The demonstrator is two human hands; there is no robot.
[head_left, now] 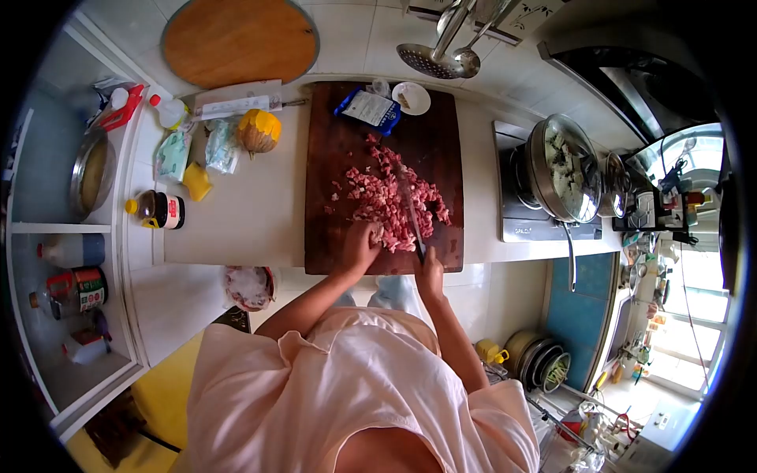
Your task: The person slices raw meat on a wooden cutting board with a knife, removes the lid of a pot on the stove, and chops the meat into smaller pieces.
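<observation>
Raw red meat, chopped into small pieces [380, 195], is heaped on a dark wooden cutting board [335, 229]. My right hand [430, 272] is closed around the handle of a kitchen knife [412, 209]; its blade points away from me and lies among the pieces at the right of the heap. My left hand [362, 247] is at the heap's near edge, with curled fingers against the meat and the fingertips partly hidden. A blue-labelled packet [369, 109] and a small white dish [412, 98] sit at the board's far end.
Left on the counter are a pumpkin [259, 132], a yellow sponge [197, 181] and a dark sauce bottle [164, 210]. To the right, a lidded pan [561, 169] stands on a cooktop [544, 230], its handle jutting past the counter edge. A skimmer [430, 61] hangs above.
</observation>
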